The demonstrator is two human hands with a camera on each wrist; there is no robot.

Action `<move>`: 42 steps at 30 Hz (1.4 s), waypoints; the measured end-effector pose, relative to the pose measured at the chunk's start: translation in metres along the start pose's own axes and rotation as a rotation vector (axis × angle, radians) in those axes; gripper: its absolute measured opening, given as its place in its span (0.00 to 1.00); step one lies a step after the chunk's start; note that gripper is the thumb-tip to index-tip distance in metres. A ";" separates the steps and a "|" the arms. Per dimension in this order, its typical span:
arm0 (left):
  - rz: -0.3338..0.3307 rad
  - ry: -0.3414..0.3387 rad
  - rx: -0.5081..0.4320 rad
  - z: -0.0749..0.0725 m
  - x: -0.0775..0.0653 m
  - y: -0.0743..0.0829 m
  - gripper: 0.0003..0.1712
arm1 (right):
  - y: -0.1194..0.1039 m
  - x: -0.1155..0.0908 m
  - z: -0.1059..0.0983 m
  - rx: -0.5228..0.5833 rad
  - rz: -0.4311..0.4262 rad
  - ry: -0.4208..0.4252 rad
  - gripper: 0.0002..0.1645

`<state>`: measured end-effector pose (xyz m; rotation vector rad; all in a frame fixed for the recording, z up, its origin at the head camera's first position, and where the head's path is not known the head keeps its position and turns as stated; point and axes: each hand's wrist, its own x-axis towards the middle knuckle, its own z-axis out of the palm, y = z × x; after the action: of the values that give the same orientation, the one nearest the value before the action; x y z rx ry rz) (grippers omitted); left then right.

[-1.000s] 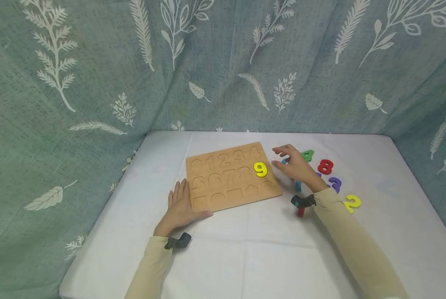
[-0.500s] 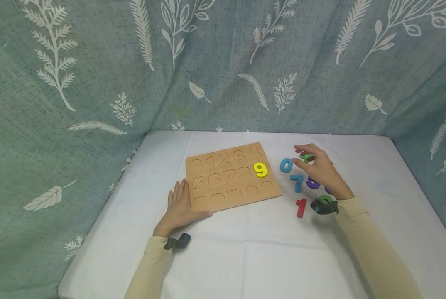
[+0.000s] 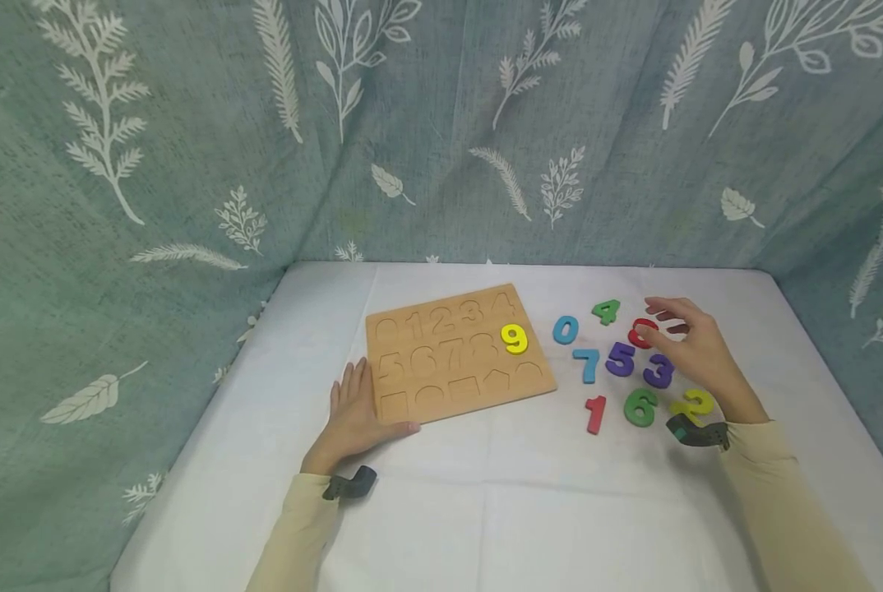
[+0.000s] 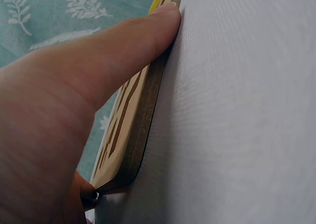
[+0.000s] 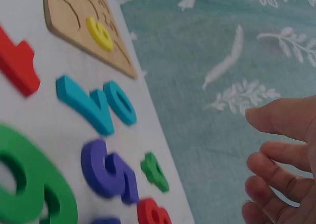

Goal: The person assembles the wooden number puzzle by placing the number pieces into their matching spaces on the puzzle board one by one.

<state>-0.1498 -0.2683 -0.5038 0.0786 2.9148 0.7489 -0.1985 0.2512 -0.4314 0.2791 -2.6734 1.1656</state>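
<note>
A wooden number puzzle board (image 3: 449, 349) lies on the white table, with the yellow 9 (image 3: 515, 339) set at its right side. My left hand (image 3: 350, 418) rests against the board's lower left corner, fingers straight along the side and thumb at the front edge. In the left wrist view the thumb (image 4: 128, 41) lies over the board's edge. My right hand (image 3: 696, 349) hovers over the loose numbers with relaxed fingers and nothing in them. Partly hidden beneath its thumb is the red 8 (image 3: 640, 333); the purple 3 (image 3: 658, 372) and yellow 2 (image 3: 693, 405) are close by.
Right of the board lie several loose numbers: blue 0 (image 3: 566, 330), blue 7 (image 3: 586, 365), green 4 (image 3: 606, 312), purple 5 (image 3: 621, 359), red 1 (image 3: 595, 414) and green 6 (image 3: 640, 408). A patterned green curtain (image 3: 441, 181) hangs behind the table.
My right hand has moved right, away from the board and across the loose numbers, uncovering the 0, 7, 4, 5 and 6. The left hand stays at the board.
</note>
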 end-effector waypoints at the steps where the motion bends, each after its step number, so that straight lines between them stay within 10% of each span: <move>1: 0.003 0.002 0.002 0.000 0.000 0.000 0.88 | 0.002 -0.003 -0.003 -0.010 0.002 0.008 0.29; 11: 0.005 0.000 0.014 0.000 0.001 -0.001 0.88 | 0.034 -0.019 -0.011 -0.054 0.096 0.045 0.33; 21: -0.005 -0.007 0.011 0.000 0.000 0.001 0.88 | 0.123 -0.023 0.005 -0.147 0.137 0.033 0.44; 28: -0.005 -0.004 0.004 0.000 0.000 0.002 0.88 | 0.036 -0.040 -0.009 -0.105 0.246 -0.075 0.39; 42: 0.001 0.010 -0.005 -0.001 -0.001 0.004 0.87 | 0.044 -0.047 0.002 -0.144 0.308 -0.197 0.44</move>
<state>-0.1489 -0.2657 -0.5013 0.0762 2.9228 0.7585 -0.1650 0.2831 -0.4764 -0.0479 -3.0388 1.0627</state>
